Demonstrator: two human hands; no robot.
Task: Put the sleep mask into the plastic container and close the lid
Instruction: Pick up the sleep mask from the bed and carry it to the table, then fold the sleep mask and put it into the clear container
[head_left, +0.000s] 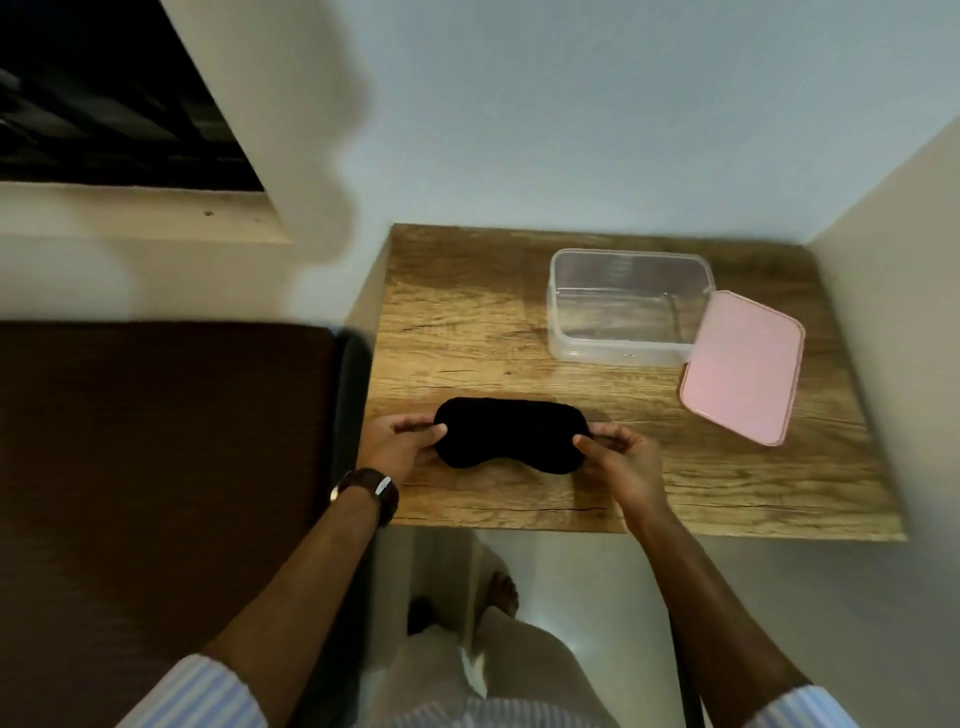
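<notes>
- While both hands pinch it, the sleep mask (511, 435) lies flat near the front edge of the wooden table (467, 332), its long axis running left to right.
- Left hand (400, 447): thumb and fingertips closed on the mask's left end; a watch (369, 491) sits on that wrist.
- Right hand (621, 457): thumb and fingertips closed on the mask's right end; whether the strap is caught in either grip cannot be told.
- Step in hand, as judged: taking up the mask for transfer. A good lift keeps both ends level so the soft fabric does not sag or trail a strap; folding the ends toward each other would likely help it drop cleanly inside the walls.
- Lid (743, 366): pink, rectangular with rounded corners, off the box, lying to the right of it with one corner propped against or overlapping the container's right side. It appears tilted; which face is up cannot be told.
- Plastic container (628, 306): clear, rectangular, open-topped, standing farther back and to the right of the mask, well apart from it. Nothing is seen inside; the table grain shows through its floor.
- Judgement on fit: the mask looks close to the container's length, so a centred, slightly folded placement seems prudent before the lid is pressed on.
</notes>
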